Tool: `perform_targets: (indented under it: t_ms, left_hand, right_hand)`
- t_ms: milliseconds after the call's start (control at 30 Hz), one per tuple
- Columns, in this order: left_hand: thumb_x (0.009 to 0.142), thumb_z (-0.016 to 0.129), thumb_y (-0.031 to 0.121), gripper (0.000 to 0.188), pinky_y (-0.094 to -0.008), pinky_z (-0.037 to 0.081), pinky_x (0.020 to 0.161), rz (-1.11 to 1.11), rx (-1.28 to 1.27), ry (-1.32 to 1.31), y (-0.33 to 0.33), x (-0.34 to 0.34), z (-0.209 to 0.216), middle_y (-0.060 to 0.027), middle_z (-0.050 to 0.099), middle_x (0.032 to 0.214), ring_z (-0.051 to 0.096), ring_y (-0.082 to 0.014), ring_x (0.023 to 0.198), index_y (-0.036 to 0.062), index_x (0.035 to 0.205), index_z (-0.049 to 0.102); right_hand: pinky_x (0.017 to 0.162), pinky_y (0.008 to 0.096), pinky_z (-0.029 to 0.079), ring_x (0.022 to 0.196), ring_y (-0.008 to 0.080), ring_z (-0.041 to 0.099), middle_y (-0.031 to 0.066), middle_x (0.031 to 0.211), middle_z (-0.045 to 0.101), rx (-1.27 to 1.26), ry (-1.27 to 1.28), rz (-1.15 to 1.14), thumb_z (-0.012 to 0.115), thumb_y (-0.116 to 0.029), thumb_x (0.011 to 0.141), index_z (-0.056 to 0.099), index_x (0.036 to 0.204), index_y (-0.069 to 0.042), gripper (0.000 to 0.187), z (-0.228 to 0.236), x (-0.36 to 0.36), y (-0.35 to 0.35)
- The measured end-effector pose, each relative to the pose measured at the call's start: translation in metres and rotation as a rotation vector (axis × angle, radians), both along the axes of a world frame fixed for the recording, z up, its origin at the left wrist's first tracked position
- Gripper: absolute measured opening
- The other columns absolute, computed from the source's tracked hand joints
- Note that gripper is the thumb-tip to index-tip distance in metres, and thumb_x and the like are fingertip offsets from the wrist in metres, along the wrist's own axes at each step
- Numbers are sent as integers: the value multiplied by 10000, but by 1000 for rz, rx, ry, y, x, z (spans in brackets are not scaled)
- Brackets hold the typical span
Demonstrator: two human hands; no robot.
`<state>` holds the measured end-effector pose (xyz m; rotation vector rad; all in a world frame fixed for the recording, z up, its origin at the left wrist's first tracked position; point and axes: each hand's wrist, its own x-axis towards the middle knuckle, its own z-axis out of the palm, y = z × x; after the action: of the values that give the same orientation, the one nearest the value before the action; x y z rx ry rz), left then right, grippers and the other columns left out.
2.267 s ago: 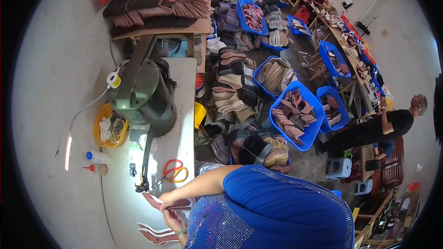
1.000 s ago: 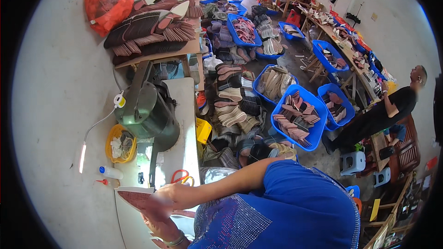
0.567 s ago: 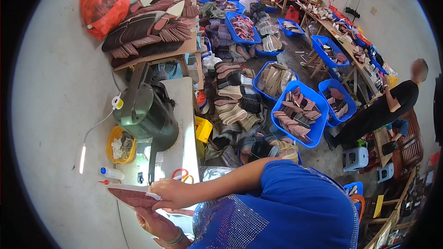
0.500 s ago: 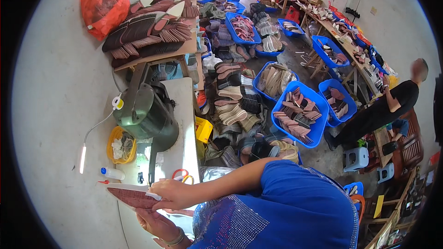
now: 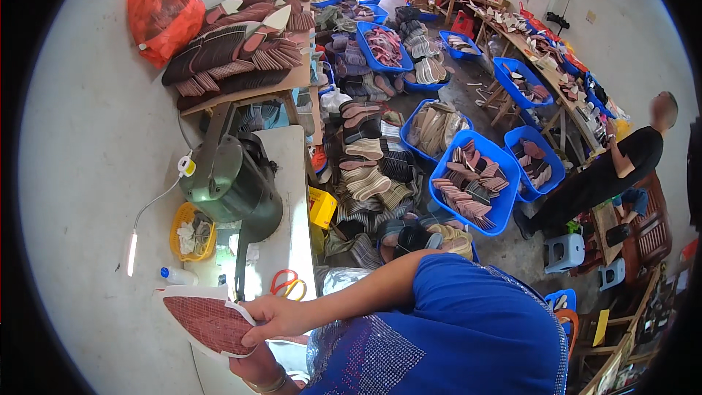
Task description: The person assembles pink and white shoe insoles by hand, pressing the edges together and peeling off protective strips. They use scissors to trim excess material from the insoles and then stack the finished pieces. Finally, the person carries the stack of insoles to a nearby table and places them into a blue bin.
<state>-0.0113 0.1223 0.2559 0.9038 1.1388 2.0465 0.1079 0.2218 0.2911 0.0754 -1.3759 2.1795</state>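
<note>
White tabletop [image 5: 294, 168], blue basins [image 5: 504, 203] beyond; right grip [image 5: 284, 318] pinches a reddish panel [image 5: 206, 317]; left grip [image 5: 257, 367] unclear, half hidden.

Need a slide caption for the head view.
Right hand holding a red piece, left hand partly hidden behind it, near a green machine.

Pale walls [image 5: 80, 175], grey floor [image 5: 504, 256], slatted wooden seat [image 5: 649, 225], lit lamp [image 5: 132, 254]

From here I cannot see the fingers of the left hand [image 5: 256, 367], because the piece [image 5: 207, 320] covers them. It hides also the lower end of the machine [image 5: 228, 181]. The standing person [image 5: 635, 155] has a blurred face.
</note>
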Motion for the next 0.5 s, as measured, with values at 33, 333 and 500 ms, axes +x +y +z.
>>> perform_targets:
  t_ms: [33, 333, 500]
  left_hand:
    - [1007, 353, 368, 570, -393, 353, 1064, 25, -12, 34, -1, 1, -2, -195, 423, 1372, 470, -274, 1222, -79, 1359, 325]
    - [1015, 238, 417, 594, -421, 403, 1011, 299, -172, 34, 11, 37, 40, -193, 442, 1339, 483, -301, 1197, -54, 1370, 314]
    - [990, 211, 519, 685, -419, 401, 1001, 315, -316, 17, 15, 61, 62, -189, 444, 1335, 481, -295, 1198, -38, 1375, 317]
  right_hand:
    - [866, 270, 481, 990, 100, 565, 45, 1089, 618, 4, 6, 0, 651, -145, 870, 520, 1176, 24, 373, 0, 1, 0]
    - [861, 330, 447, 998, 192, 586, 112, 1071, 627, 276, -57, -166, 637, -234, 884, 563, 1114, 15, 346, 1, 14, -3]
    - [853, 399, 441, 978, 325, 579, 165, 1053, 597, 429, -37, -407, 630, -271, 877, 565, 1096, 6, 359, -1, 20, -10]
